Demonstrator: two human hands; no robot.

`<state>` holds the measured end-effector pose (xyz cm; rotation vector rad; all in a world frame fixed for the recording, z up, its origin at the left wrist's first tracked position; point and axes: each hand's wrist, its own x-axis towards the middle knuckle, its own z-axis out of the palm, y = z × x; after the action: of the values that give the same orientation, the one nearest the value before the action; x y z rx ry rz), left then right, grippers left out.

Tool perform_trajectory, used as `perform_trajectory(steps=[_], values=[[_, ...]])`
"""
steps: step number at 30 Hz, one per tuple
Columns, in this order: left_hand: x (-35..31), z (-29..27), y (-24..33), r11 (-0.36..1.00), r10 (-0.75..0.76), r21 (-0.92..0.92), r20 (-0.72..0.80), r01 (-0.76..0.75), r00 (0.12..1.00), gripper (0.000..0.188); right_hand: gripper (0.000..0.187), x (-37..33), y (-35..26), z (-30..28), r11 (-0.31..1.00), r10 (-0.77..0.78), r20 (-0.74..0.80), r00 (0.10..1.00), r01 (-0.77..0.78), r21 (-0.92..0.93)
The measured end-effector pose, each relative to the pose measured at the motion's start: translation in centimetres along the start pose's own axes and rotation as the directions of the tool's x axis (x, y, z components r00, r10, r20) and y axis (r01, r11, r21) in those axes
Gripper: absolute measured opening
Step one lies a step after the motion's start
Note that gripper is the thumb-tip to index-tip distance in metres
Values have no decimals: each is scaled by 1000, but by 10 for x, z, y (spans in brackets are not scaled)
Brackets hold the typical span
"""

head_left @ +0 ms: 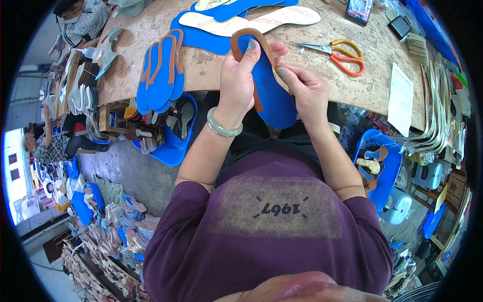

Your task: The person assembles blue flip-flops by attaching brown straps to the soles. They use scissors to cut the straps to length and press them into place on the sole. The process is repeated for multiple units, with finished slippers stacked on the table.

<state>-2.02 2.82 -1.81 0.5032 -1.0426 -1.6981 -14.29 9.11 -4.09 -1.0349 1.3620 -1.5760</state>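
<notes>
My left hand (240, 83), with a pale bangle at its wrist, grips a blue insole (271, 98) near its upper end, thumb on the blue face. A brown edging strip (241, 38) runs round that end and partway down both sides. My right hand (308, 90) is closed at the insole's right edge, thumb and fingers pinching there; whether they hold the strip or the insole itself is hard to see. To the left, a fanned stack of blue insoles (158, 85) with brown edging lies at the table's front edge.
On the wooden table (206, 68) lie scissors (339, 53) with orange and yellow handles, cream insoles (216, 22), a phone (359, 11) and a paper sheet (401, 98). Blue bins (173, 151) with shoe parts stand below on both sides. Other people (53, 143) sit at the left.
</notes>
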Motion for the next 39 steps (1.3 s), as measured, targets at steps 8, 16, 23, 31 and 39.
perform_trajectory(steps=[8, 16, 23, 31, 39], values=[[-3, 0, 0, 1000, -25, 17, -16, 25, 1000, 26, 18, 1, 5, 2, 994, 98, 102, 990, -103, 45], [-9, 4, -6, 973, 11, 230, -121, 17, 993, 30, 27, 4, 5, 3, 996, 45, 210, 977, -27, -89], [-10, -4, 9, 986, 3, 166, -153, 23, 988, 32, 22, -2, 4, -6, 978, 209, 233, 950, -209, -26], [-13, -2, 28, 984, -109, 134, -47, 115, 993, 30, 11, -9, -2, 2, 994, 72, 330, 941, -41, -98], [-28, -6, 6, 975, -141, 155, -114, 157, 983, 35, 28, 29, 5, 13, 994, -104, 189, 976, 107, -7]])
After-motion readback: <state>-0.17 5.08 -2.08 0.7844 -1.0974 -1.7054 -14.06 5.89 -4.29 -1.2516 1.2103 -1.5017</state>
